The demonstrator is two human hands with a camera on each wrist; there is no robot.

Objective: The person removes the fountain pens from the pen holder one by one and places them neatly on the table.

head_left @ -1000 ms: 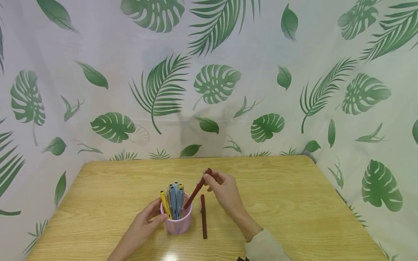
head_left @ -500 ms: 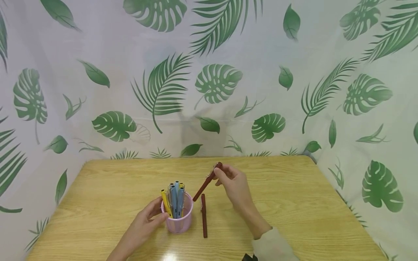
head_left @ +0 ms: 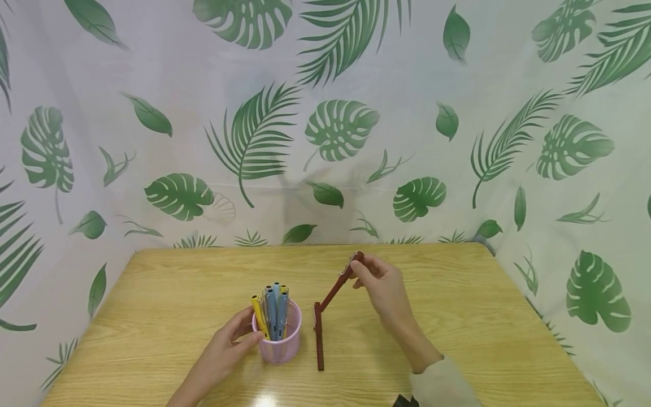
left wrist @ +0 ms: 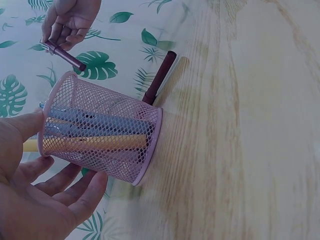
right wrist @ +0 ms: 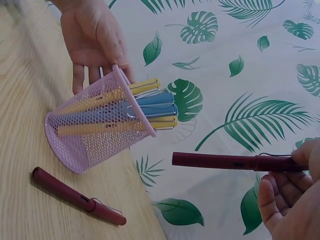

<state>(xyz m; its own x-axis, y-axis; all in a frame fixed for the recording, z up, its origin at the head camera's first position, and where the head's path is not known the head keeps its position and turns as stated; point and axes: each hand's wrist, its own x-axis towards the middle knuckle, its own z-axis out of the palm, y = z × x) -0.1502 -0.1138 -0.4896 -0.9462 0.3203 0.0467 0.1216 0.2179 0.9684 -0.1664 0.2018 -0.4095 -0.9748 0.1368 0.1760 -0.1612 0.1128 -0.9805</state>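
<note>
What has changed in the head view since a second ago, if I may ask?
The right hand has moved to the right, carrying the red pen; its lower end, formerly within the cup's rim, is now clear of it. Nothing was newly gripped or released. Unchanged: the left hand holding the cup, the pens inside, and the second red pen on the table.
</note>
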